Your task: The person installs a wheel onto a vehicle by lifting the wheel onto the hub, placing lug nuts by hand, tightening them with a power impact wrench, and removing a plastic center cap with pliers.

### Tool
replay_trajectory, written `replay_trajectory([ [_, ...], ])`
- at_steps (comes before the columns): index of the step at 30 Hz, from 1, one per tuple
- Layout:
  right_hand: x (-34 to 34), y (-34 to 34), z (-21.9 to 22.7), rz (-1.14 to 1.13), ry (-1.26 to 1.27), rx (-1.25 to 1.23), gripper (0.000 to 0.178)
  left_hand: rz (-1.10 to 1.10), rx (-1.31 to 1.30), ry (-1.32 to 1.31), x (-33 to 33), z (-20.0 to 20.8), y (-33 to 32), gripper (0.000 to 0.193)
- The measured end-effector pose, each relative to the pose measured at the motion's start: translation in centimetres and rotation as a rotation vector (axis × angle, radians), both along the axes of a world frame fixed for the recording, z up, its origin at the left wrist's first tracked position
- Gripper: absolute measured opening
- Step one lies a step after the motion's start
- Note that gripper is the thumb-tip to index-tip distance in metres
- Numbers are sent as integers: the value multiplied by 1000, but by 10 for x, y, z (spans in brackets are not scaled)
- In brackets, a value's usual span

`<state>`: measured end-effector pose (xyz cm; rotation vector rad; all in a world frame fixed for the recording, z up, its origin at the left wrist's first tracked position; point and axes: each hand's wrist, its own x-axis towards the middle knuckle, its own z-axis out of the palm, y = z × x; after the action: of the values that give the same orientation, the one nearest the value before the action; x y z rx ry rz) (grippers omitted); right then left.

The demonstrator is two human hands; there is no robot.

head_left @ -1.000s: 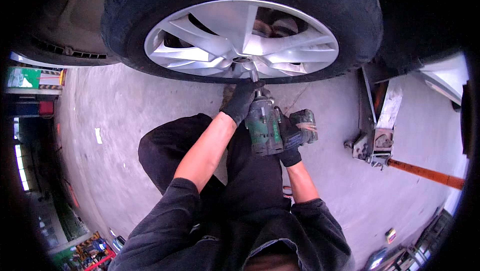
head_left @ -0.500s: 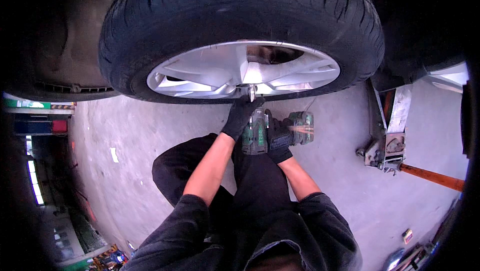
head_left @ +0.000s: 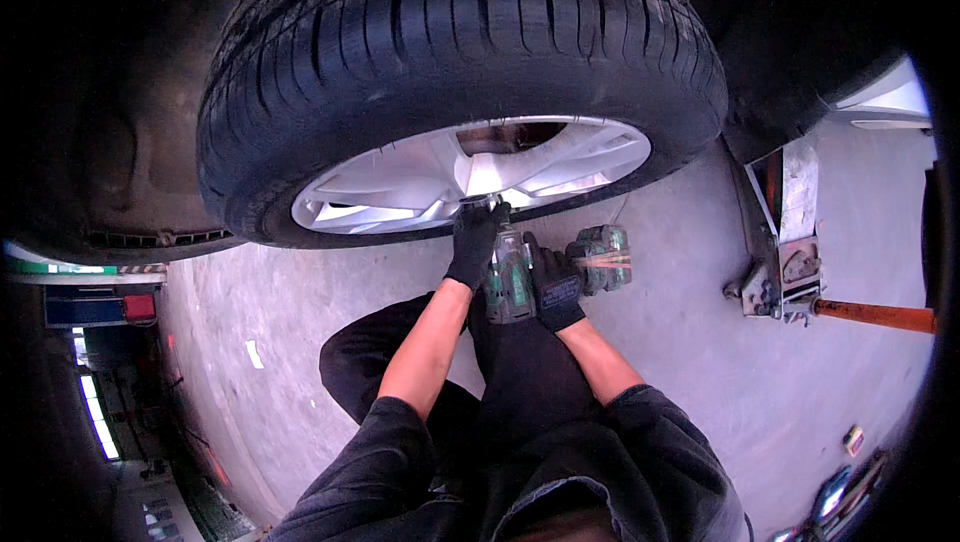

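A large black tire (head_left: pixel 450 52) on a silver spoked rim (head_left: pixel 400 177) fills the upper middle, its open face toward me. My right hand (head_left: pixel 556 284), in a black glove, is closed round the grip of a green and black cordless impact wrench (head_left: pixel 512 287). The tool's battery (head_left: pixel 608 260) sticks out to the right of that hand. My left hand (head_left: pixel 474 242), gloved too, has its fingers closed about the tool's front end, close to the rim's lower middle. Those fingers mostly hide the socket there, so whether it sits on a nut cannot be told.
A floor jack (head_left: pixel 790 262) with an orange handle (head_left: pixel 875 315) stands right of the wheel. Dark bodywork (head_left: pixel 140 182) lies at the upper left. Shelving with a red bin (head_left: pixel 139 308) is at the far left. A small box (head_left: pixel 853 440) rests on the floor at the lower right.
The view has shifted, and the wheel sits lower and more tilted in the picture. My left fingers now cover most of the silver socket that showed before. Both hands stay on the tool.
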<state>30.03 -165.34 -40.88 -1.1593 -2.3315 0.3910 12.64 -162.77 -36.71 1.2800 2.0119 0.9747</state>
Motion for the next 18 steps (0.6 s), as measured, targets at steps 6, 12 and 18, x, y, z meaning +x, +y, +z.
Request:
replay_trajectory([
  [6,2,-9,14,167,537,-265,46,190,18,-172,-1,-9,-11,26],
  [12,14,-42,-5,-34,280,-596,34,161,-75,-334,36,30,-63,18],
  [18,-8,-35,30,94,759,-529,34,-94,59,156,8,109,-47,30],
])
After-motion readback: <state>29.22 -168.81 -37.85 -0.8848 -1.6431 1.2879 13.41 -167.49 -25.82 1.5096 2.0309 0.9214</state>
